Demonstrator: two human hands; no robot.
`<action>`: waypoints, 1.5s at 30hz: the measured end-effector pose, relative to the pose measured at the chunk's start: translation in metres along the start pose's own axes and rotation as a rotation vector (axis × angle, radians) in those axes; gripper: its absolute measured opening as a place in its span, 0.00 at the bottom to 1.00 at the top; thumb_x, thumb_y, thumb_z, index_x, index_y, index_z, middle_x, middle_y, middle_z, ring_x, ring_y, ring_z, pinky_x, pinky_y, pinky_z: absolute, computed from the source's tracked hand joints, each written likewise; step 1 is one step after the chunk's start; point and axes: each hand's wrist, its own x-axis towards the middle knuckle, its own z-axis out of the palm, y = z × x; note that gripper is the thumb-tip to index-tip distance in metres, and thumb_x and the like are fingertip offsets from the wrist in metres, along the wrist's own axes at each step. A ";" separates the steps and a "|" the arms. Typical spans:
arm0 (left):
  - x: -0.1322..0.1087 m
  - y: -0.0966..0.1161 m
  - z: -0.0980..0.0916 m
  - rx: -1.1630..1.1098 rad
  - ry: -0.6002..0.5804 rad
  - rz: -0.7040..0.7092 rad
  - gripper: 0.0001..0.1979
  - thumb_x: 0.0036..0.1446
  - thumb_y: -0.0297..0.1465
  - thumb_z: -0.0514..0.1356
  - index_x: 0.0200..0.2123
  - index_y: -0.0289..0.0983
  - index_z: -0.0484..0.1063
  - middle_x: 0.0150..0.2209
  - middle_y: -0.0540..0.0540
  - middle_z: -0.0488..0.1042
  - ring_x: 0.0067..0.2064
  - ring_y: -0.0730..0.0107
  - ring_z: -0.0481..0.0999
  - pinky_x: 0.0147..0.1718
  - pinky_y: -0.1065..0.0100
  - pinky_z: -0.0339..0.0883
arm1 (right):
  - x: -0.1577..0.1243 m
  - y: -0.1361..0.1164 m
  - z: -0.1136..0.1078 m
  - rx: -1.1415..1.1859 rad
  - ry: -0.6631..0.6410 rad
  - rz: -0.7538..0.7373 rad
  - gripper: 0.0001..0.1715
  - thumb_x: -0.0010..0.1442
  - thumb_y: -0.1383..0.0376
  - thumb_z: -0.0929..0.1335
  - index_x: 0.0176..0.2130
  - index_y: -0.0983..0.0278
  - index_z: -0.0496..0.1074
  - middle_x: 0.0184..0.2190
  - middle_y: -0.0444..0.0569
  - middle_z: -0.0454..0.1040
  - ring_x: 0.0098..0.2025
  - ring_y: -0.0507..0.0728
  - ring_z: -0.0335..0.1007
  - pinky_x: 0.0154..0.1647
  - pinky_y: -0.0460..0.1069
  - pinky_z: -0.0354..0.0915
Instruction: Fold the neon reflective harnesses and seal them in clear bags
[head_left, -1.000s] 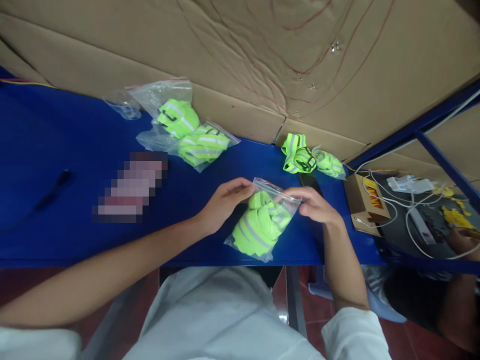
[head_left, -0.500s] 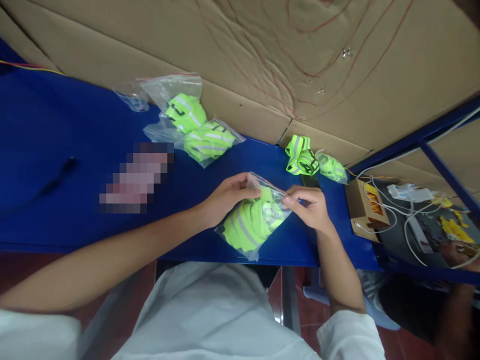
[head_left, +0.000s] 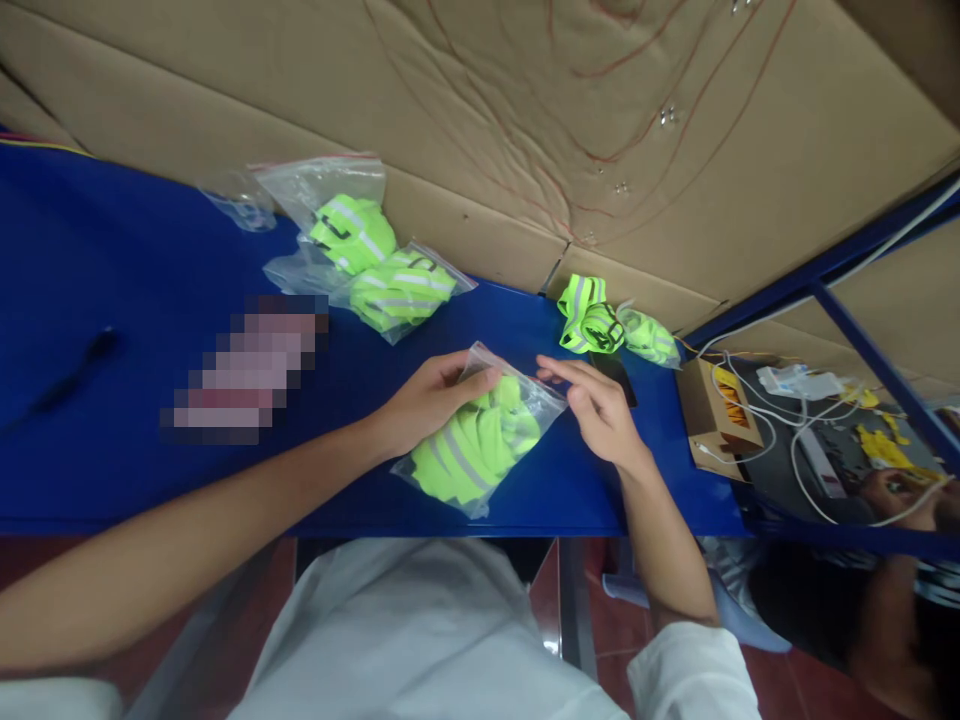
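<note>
Clear zip-top bag (head_left: 543, 402) right between the hands, mouth tipped toward the right one!
And look at the slant: the bag lies in front of the torso at the near edge of the blue tabletop (head_left: 360, 510), long axis running from its closed end, near and left, up to its mouth, away and right. The left hand (head_left: 424, 405) has the mouth's left corner pinched, thumb over the plastic beside the neon reflective strap (head_left: 465, 460) inside. The right hand (head_left: 596, 405), nearer the mouth's other corner, is spread, thumb apart from the fingers; whether it touches the plastic, I can't tell.
</note>
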 end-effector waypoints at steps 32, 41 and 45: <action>0.005 -0.006 0.007 0.399 0.084 0.236 0.16 0.67 0.43 0.60 0.41 0.37 0.82 0.36 0.47 0.79 0.38 0.68 0.73 0.38 0.70 0.63 | 0.008 0.008 0.009 0.400 -0.134 0.636 0.27 0.51 0.47 0.81 0.34 0.66 0.76 0.22 0.40 0.69 0.22 0.47 0.59 0.20 0.43 0.56; 0.009 -0.016 0.013 0.209 0.199 0.042 0.21 0.62 0.51 0.63 0.33 0.38 0.72 0.28 0.51 0.68 0.30 0.72 0.65 0.31 0.70 0.58 | 0.005 0.010 0.025 0.209 -0.062 0.498 0.25 0.64 0.44 0.72 0.37 0.65 0.78 0.27 0.45 0.75 0.25 0.49 0.68 0.28 0.46 0.64; 0.005 -0.011 0.011 0.312 0.109 0.006 0.23 0.54 0.51 0.70 0.36 0.36 0.77 0.31 0.50 0.74 0.32 0.71 0.69 0.32 0.70 0.61 | 0.002 0.013 0.024 0.260 -0.095 0.459 0.24 0.62 0.46 0.74 0.41 0.65 0.78 0.32 0.47 0.78 0.30 0.51 0.70 0.32 0.46 0.66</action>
